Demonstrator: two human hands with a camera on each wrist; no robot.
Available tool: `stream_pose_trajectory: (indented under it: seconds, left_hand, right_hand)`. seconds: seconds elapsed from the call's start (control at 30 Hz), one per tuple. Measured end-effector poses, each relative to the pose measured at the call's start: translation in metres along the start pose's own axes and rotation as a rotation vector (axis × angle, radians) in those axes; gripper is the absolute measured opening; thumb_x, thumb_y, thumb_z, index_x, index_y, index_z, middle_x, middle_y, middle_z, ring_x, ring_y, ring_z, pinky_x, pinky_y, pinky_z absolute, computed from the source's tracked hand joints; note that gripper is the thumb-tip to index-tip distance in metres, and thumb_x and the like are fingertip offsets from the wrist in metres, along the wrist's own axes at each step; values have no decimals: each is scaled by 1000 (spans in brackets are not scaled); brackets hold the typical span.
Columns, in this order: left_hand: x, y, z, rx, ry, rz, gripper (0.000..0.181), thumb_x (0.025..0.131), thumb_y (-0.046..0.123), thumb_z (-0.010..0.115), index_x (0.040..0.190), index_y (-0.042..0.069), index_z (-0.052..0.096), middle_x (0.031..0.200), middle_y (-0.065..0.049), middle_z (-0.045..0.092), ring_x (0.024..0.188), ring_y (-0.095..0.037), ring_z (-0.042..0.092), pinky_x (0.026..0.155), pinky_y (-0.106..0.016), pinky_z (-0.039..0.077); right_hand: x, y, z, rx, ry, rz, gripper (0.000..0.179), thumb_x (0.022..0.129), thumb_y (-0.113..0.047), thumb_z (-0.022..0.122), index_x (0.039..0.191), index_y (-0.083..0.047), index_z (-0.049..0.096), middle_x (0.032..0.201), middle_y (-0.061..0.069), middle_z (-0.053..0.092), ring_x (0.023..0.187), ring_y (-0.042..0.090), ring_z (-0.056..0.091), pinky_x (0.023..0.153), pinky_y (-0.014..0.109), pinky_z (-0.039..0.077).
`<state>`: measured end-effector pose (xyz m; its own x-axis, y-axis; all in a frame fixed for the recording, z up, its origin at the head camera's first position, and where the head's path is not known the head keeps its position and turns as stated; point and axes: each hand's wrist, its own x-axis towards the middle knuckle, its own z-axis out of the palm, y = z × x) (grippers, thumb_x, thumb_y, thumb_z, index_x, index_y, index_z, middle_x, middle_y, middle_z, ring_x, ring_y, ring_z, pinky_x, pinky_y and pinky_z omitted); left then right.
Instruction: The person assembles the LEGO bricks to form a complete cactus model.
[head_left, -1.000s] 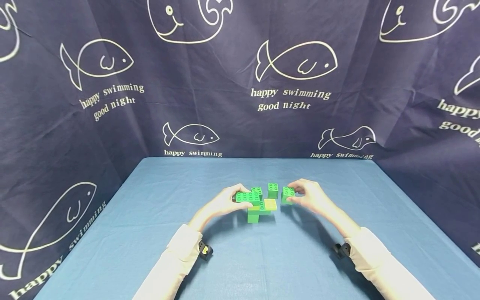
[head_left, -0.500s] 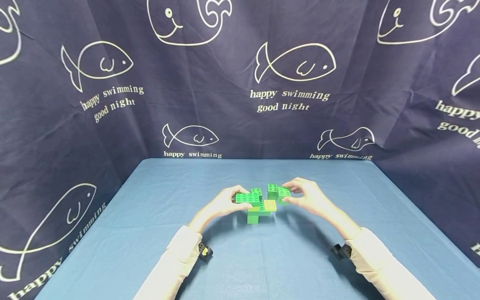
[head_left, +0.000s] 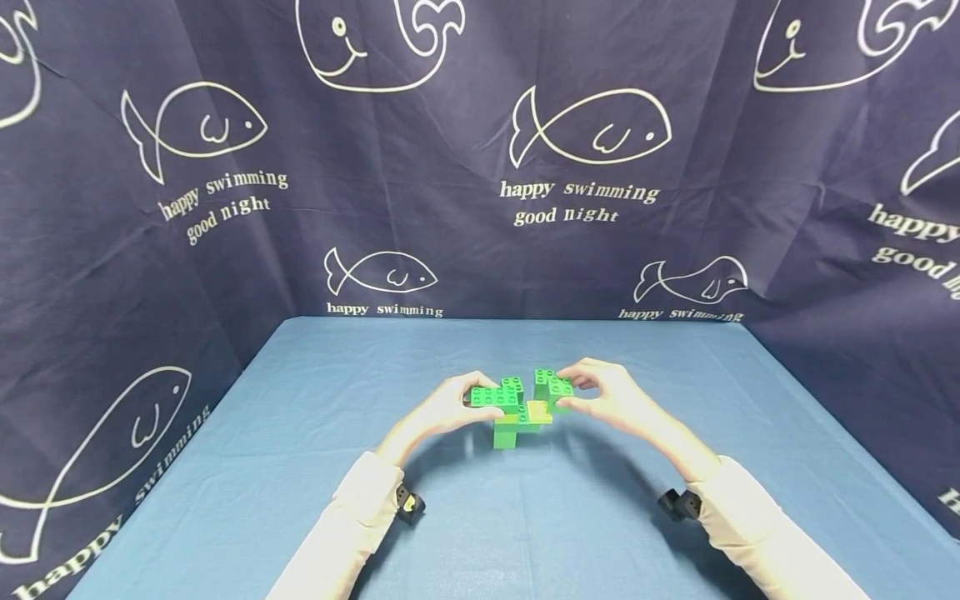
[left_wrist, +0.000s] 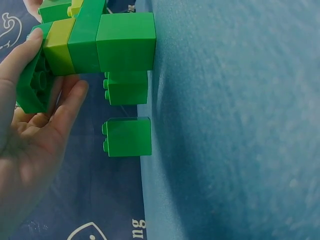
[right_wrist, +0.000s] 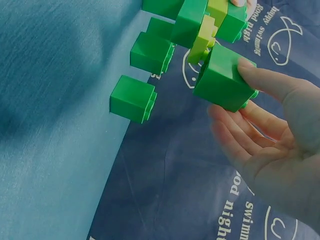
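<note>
While the left hand (head_left: 450, 404) grips the long green brick (head_left: 493, 398) on top of a stepped stack, the head view shows the right hand (head_left: 609, 390) pinching a square green brick (head_left: 560, 393) between thumb and fingers. That brick lies at the right hand's left side, just beside the yellow piece (head_left: 537, 412), which forms the stack's right end; the right hand is the nearer of the two to it. The long green brick's long axis runs left to right, pointing from the left hand toward the right one. From the left wrist, the left thumb presses one side of the long green brick with fingers on the other; beneath it come an olive brick (left_wrist: 60, 46), a green layer and a green base block (left_wrist: 126, 42), while the yellow piece shows only partly at the upper edge. On the right wrist, the yellow piece's studs face the square green brick, whose own studs point toward the right palm. The next move, I judge, hinges on that alignment, brick above studs; whether they touch I cannot tell. A loose green brick (right_wrist: 131, 99) sits apart on the blue cloth (right_wrist: 55, 150).
</note>
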<state>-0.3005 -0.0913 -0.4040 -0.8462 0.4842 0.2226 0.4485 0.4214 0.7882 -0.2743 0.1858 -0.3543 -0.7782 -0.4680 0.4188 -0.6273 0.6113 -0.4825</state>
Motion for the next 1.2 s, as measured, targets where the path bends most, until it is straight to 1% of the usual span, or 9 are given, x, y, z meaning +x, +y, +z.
stream_pose_trajectory:
  seconds: [0.33, 0.6, 0.93, 1.2]
  left_hand:
    - [0, 1, -1, 10, 3, 1, 34, 78, 27, 76, 107, 16, 63, 93, 4, 66, 83, -7, 58, 80, -24, 48]
    - [0, 1, 0, -13, -2, -7, 34, 78, 27, 76, 107, 16, 63, 90, 3, 65, 78, -7, 57, 74, -24, 48]
    - [0, 1, 0, -20, 2, -13, 35, 77, 27, 77, 107, 15, 63, 89, 3, 65, 78, -8, 57, 74, -24, 48]
    - [0, 2, -1, -5, 1, -16, 34, 78, 27, 77, 107, 16, 63, 88, 4, 64, 78, -7, 57, 75, -24, 47]
  right_hand:
    - [2, -5, 3, 6, -11, -34, 34, 76, -17, 78, 105, -2, 67, 100, 9, 68, 87, 23, 66, 80, 39, 54]
    - [1, -4, 4, 11, -10, -61, 33, 76, -16, 77, 104, -1, 68, 99, 9, 68, 86, 23, 66, 80, 37, 54]
    - [2, -1, 6, 4, -17, -60, 34, 77, -17, 77, 105, -2, 68, 99, 8, 68, 85, 22, 66, 80, 37, 54]
    - [2, 0, 7, -25, -15, -115, 34, 74, -13, 78, 104, -1, 68, 97, 7, 67, 83, 22, 65, 77, 35, 54]
